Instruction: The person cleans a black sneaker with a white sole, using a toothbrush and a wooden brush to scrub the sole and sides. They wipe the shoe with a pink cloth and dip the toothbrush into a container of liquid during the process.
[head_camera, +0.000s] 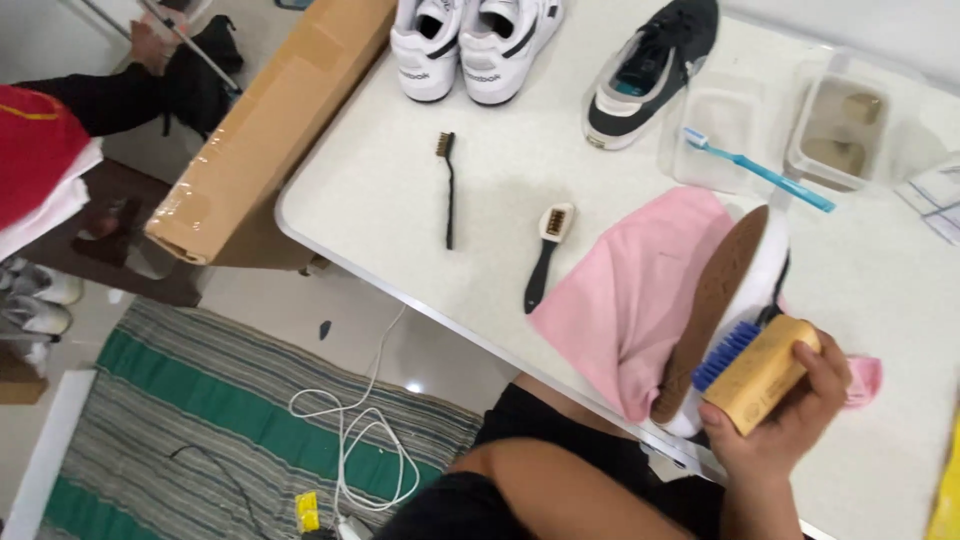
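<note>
The right hand (790, 420) is clamped around a wooden brush (760, 372), its blue bristles against the brown sole of a white shoe (725, 305) tipped on edge over a pink cloth (640, 290) on the surface (500, 160) — the left hand is out of view.

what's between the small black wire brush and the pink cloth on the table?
In the head view, a black-handled brush with a tan head lies between the wire brush and pink cloth.
</note>
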